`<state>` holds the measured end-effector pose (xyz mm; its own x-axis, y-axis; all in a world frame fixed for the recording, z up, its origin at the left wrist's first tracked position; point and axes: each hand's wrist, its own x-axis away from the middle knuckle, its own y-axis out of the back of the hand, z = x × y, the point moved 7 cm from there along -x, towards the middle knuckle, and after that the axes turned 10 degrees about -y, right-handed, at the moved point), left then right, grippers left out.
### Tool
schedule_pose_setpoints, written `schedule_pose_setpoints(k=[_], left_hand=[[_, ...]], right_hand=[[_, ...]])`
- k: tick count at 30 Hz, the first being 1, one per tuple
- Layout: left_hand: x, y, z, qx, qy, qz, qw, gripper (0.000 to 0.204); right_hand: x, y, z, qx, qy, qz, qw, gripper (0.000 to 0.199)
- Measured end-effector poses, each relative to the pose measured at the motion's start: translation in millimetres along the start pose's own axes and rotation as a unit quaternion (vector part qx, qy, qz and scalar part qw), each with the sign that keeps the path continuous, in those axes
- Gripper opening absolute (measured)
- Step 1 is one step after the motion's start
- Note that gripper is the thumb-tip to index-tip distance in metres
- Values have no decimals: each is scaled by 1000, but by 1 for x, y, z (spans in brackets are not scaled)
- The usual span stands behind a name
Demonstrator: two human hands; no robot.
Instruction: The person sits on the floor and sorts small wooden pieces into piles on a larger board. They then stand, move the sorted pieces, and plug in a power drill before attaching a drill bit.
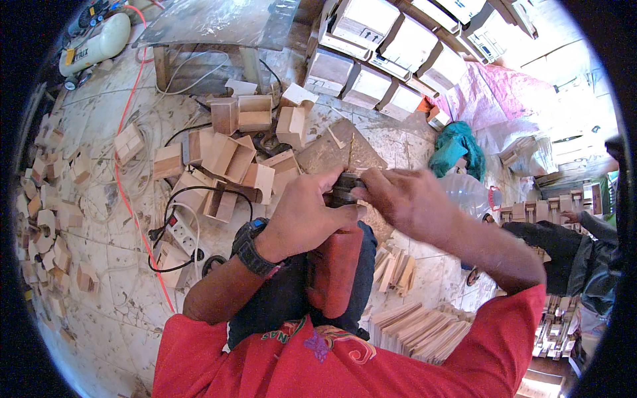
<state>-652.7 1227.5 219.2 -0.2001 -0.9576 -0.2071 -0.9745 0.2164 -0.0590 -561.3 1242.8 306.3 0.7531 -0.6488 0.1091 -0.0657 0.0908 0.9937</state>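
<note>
A red power drill [337,268] lies between my legs, its chuck pointing away from me. A thin drill bit [351,152] sticks out of the dark chuck [345,191]. My left hand [302,215] is wrapped around the chuck from the left, a dark wristwatch [255,249] on its wrist. From the right, the closed fingers of my right hand [408,202] grip the chuck's side near the front. My hands hide part of the chuck and the front of the drill's body. Beyond the bit, a flat brown board [338,149] rests on the dusty floor.
Small open wooden boxes [229,156] are heaped ahead left, with more scattered farther left. A power strip [182,232], black cable and orange hose [123,189] cross the floor. Stacked wooden strips [418,331] lie at my right, near another person [564,252]. A table [219,26] stands ahead.
</note>
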Motion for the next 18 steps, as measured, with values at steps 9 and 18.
schedule_pose_setpoints(k=[9,18], left_hand=[[-1,1,0,-1,-37,-14,999,37],[6,-4,-9,-3,-26,-4,1000,45]], right_hand=[[2,-1,-5,-95,-136,-1,986,25],[20,19,12,-4,10,-134,991,15]])
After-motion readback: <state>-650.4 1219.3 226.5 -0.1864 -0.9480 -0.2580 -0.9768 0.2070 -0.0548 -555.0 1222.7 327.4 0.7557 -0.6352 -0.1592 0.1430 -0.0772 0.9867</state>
